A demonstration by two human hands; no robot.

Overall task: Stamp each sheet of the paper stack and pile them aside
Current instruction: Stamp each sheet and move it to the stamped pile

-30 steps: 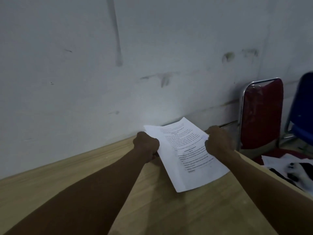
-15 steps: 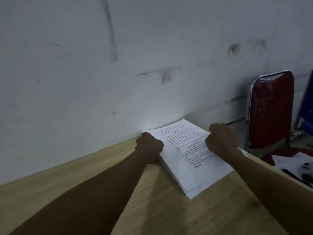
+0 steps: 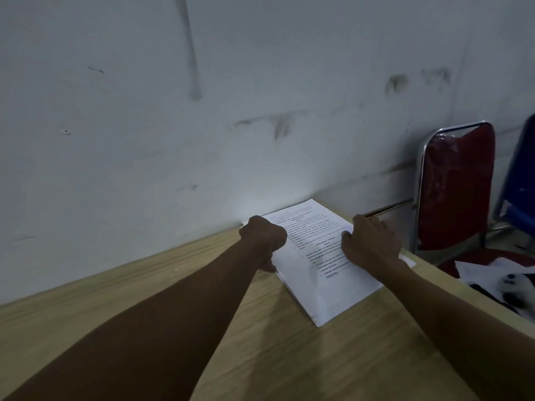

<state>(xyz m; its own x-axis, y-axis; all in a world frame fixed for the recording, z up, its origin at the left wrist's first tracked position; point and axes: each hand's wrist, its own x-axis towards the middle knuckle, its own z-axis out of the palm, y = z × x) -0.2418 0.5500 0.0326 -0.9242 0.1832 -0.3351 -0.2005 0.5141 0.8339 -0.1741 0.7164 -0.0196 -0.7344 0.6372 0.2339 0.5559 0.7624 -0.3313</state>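
Head camera looked down a wooden table (image 3: pixel 202 328) pushed against a scuffed grey-white wall (image 3: pixel 144 111), and both bare forearms reached out along it. At the far end, close to the wall, the paper stack (image 3: pixel 327 285) lay flat on the wood, turned at an angle, its top sheet carrying lines of printed text too small to read. Slightly offset sheet edges showed along the stack's near-left side.

Left hand (image 3: pixel 263 235) sat at the stack's left edge, knuckles up and fingers curled under into a fist; the fingers were hidden from this angle, so whether they pinched the paper's edge or anything else could not be told. Right hand (image 3: pixel 370 244) was down on the right half of the top sheet, palm low, fingers spread and fairly straight, pressing flat on the page with nothing gripped. A narrow strip of paper poked out beyond that wrist on the right.

Off the table's right end stood a red chair (image 3: pixel 457 186) with a chrome frame, and beside it a blue chair (image 3: pixel 521 180) cut by the picture's edge. On the red seat lay loose white papers (image 3: pixel 492 270) and some dark, blurred items.
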